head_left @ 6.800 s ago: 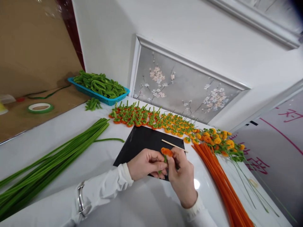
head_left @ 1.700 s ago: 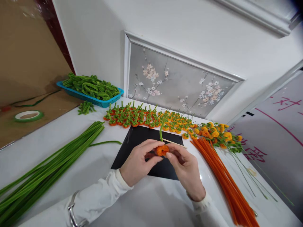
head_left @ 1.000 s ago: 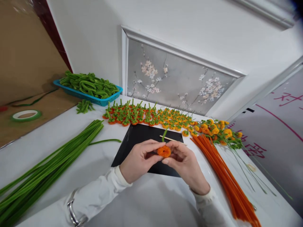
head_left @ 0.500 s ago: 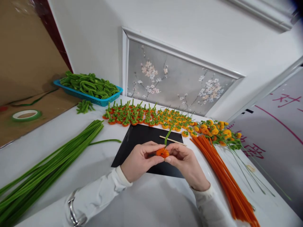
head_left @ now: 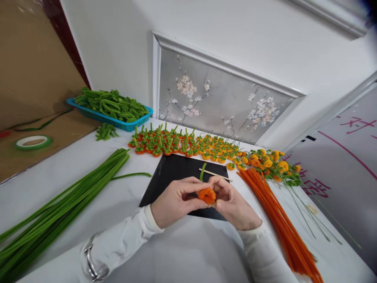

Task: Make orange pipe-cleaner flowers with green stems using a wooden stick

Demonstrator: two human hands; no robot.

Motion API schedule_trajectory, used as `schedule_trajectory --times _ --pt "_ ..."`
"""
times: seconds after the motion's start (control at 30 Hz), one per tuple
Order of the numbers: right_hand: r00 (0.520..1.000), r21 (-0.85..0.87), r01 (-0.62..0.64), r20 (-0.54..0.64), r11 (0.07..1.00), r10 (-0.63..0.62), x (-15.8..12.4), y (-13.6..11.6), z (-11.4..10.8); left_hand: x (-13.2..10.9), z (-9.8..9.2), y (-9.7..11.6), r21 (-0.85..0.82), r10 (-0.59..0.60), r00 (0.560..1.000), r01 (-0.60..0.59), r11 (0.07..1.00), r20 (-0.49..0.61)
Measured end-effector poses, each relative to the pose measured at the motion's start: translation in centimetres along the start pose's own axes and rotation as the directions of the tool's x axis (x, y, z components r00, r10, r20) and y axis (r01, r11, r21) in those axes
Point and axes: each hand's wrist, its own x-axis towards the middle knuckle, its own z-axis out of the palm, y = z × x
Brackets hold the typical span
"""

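Note:
Between my two hands is a small round orange pipe-cleaner pumpkin [head_left: 206, 195] with a dark centre facing me. My left hand [head_left: 178, 199] pinches it from the left with thumb and fingers. On the other side, the fingertips of my right hand [head_left: 232, 204] close at its right edge. A green pipe-cleaner stem [head_left: 203, 172] sticks up behind the fingers. Beneath the hands lies a black mat [head_left: 173, 169], with a thin wooden stick [head_left: 216, 174] resting across its far right part.
Rows of small orange and yellow pumpkins [head_left: 182, 145] line the back. Green pipe cleaners [head_left: 73, 200] lie left, orange ones [head_left: 279, 220] right. A blue basket [head_left: 118, 125] of green pieces, a tape roll [head_left: 33, 142] and yellow-orange stemmed bunches [head_left: 272, 163] stand around.
The pumpkin has shifted slightly right and turned, showing more of its round face. Its green stem now leans left instead of right. My right fingers have curled more.

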Motion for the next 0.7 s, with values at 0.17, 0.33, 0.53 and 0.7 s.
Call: schedule_trajectory --times 0.17,0.33,0.53,0.7 --pt "1.0 0.034 0.005 -0.026 0.999 -0.005 0.1 0.4 -0.2 0.0 0.0 0.1 0.065 0.017 1.0 -0.016 0.998 -0.022" --pt "0.998 -0.011 0.012 -0.058 1.0 -0.012 0.4 0.9 0.2 -0.2 0.2 0.0 0.094 0.019 0.999 -0.016 0.995 -0.033" --pt "0.993 -0.087 0.013 -0.114 0.996 -0.023 0.5 0.9 0.1 0.0 0.1 -0.4 0.09 0.007 1.0 -0.005 0.996 -0.028" --pt "0.984 -0.117 0.066 -0.154 0.991 -0.084 0.4 0.4 0.1 0.4 -0.2 -0.9 0.06 0.014 0.991 -0.006 0.998 -0.132"
